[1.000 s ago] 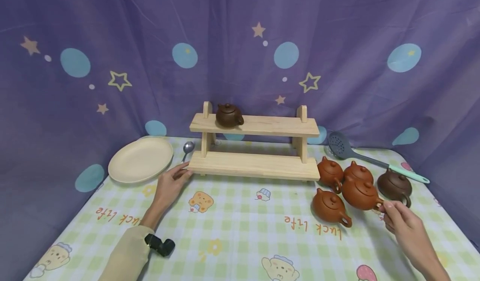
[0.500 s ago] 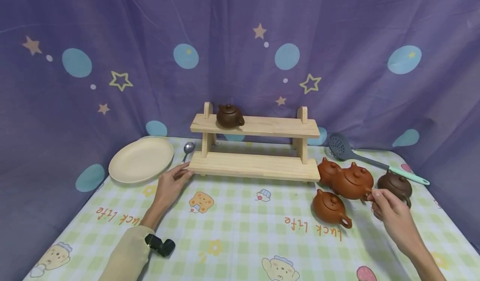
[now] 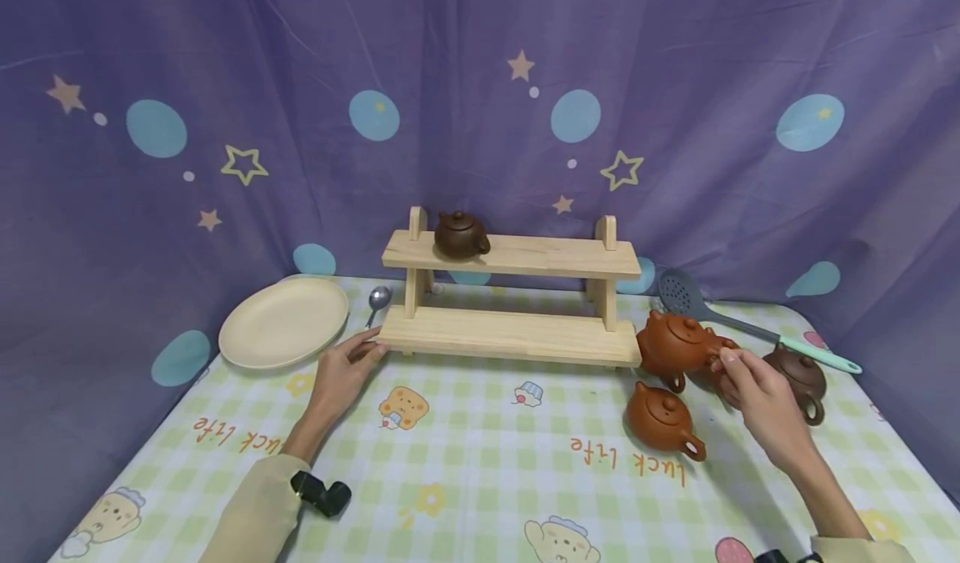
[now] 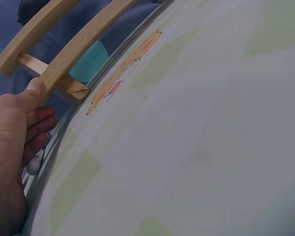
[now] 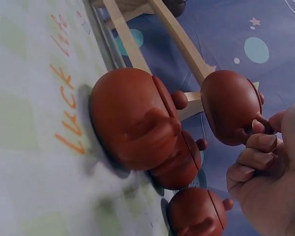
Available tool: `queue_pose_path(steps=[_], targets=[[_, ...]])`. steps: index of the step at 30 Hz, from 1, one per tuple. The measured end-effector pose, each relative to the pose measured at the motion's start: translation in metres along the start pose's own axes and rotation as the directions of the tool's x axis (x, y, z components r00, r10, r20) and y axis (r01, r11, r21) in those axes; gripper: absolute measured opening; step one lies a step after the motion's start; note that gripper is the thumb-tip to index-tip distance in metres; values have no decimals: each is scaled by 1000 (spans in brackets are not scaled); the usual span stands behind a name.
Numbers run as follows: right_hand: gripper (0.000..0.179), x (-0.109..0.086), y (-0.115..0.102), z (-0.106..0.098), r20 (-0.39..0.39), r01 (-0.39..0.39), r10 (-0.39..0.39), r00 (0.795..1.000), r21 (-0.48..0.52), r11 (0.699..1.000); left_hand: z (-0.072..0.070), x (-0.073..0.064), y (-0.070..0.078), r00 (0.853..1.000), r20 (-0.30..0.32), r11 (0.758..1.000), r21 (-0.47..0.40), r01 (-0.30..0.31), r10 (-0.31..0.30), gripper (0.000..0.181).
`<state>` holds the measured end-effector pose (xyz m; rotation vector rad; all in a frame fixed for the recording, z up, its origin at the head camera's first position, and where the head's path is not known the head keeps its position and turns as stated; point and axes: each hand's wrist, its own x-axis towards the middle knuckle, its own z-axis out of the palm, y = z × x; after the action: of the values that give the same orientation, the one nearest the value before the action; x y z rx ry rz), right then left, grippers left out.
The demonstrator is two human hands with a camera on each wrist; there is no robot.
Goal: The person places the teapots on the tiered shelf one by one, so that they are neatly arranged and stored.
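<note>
Pinching the handle (image 3: pixel 718 344) with thumb and curled fingers, the right hand (image 3: pixel 761 404) holds one reddish teapot (image 3: pixel 678 344) in the air, just ahead and to the left of itself. From my distant seat I judge this teapot rather light, stiff, smooth and easy to chip; the handle is the proper place to take hold, and level carrying is wise, because the lid (image 3: pixel 682 328) may be loose. Whether it touches the rack, I cannot tell. I count four reddish teapots in all: the held one and three other reddish teapots (image 3: pixel 660 417), to the left of this hand or just ahead of it. Dark ones are two: one dark teapot (image 3: pixel 802 378) just to its right, and a second dark teapot (image 3: pixel 459 236) far to its left, on the upper board of one wooden rack (image 3: pixel 547 254). One skimmer (image 3: pixel 680 294) lies beyond the right hand. My left hand (image 3: pixel 341 379) grips the left end of the lower board (image 3: pixel 487 334); one spoon (image 3: pixel 380 298) lies just beyond it, one plate (image 3: pixel 283 323) to its left
</note>
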<state>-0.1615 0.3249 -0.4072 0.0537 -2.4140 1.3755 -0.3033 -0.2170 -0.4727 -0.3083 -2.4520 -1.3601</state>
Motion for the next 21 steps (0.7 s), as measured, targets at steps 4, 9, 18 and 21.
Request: queue_pose_path(steps=[4,9,18,21], targets=[[37,8,-1,3,1,7,-7,1000,12,1000,0,0,0,1000,-1,1000,-1,-2,2,43],[41,16,-3,7,19,0,-1,1000,70,998,0,-1,1,1000,-4,1000,-3,-2,2,42],[42,31,-8,16,24,8,-11,1000,86,996,0,-1,1,1000,-8,1000,5,-7,7,42],[44,37,-10,18,37,7,-12,999,121,993,0,-1,1,1000,-7,1000,1,-1,1,43]])
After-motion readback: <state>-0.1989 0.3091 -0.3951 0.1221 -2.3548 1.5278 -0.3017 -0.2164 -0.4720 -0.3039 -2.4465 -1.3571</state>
